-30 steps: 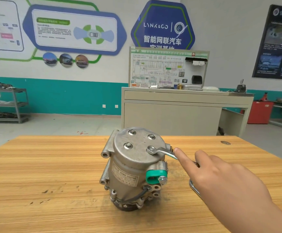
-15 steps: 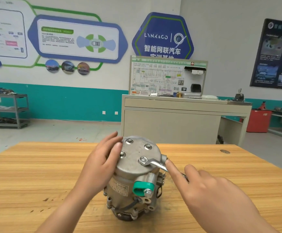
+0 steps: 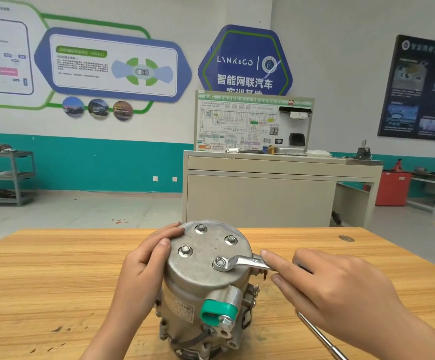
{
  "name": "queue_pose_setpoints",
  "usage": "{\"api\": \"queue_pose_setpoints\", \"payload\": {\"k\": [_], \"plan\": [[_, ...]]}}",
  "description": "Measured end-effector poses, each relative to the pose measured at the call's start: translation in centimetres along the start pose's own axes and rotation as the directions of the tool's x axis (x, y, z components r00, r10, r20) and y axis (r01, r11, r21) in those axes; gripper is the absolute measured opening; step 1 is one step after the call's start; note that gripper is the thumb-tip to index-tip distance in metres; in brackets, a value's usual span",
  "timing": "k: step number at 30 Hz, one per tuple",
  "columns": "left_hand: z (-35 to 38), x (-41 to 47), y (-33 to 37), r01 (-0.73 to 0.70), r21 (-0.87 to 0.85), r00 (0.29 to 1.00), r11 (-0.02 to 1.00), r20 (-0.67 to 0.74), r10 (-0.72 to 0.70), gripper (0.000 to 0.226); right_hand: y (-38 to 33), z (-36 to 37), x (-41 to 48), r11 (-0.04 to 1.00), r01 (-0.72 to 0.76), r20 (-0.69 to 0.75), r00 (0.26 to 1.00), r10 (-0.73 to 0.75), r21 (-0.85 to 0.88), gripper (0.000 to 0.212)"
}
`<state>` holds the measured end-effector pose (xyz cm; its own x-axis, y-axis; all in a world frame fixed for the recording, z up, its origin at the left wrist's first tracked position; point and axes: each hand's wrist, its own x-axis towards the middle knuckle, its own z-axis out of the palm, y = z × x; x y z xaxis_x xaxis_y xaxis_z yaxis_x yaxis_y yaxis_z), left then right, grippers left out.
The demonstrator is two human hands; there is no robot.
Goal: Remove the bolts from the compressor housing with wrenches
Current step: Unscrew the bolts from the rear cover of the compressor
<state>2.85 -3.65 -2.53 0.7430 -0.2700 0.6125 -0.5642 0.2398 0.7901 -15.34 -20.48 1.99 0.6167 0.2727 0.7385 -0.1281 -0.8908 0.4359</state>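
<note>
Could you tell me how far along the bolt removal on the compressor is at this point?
Done: nothing is out yet; all four bolts sit seated in the top of the compressor housing.
In hand: the wrench has its ring on the front-right bolt; the right hand holds its handle while the left hand grips the housing's side.
Left: loosening and lifting out all four bolts.

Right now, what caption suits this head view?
Left hand steadies grey metal compressor; right hand holds silver ring wrench on its top bolt.
</note>
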Motion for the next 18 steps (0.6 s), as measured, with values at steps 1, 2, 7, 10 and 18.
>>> {"api": "queue_pose_setpoints", "payload": {"k": [1,2,7,10,18], "plan": [[0.1,0.0,0.0,-0.005,-0.001,1.000,1.000,-0.005,0.005,0.038,0.3,0.3,-0.1,1.000,0.022,-0.021,1.000,-0.022,-0.004,0.048],[0.2,-0.1,-0.1,-0.010,-0.006,1.000,1.000,-0.008,0.010,0.038,0.7,0.4,-0.2,0.999,0.040,-0.026,0.999,-0.040,-0.004,0.044],[0.4,0.0,-0.2,-0.016,-0.040,1.000,0.999,-0.006,0.016,0.037,2.1,1.7,-0.1,0.996,0.076,-0.037,0.997,-0.074,0.037,0.033],[0.4,0.1,-0.5,-0.009,-0.059,1.000,0.998,0.004,0.009,0.037,2.6,2.3,0.6,1.000,-0.007,0.010,1.000,0.007,-0.008,0.037],[1.1,-0.2,-1.0,-0.017,-0.016,1.000,1.000,0.024,0.018,0.036,3.5,4.9,4.9,0.999,-0.031,0.264,0.964,0.027,0.011,0.039]]}}
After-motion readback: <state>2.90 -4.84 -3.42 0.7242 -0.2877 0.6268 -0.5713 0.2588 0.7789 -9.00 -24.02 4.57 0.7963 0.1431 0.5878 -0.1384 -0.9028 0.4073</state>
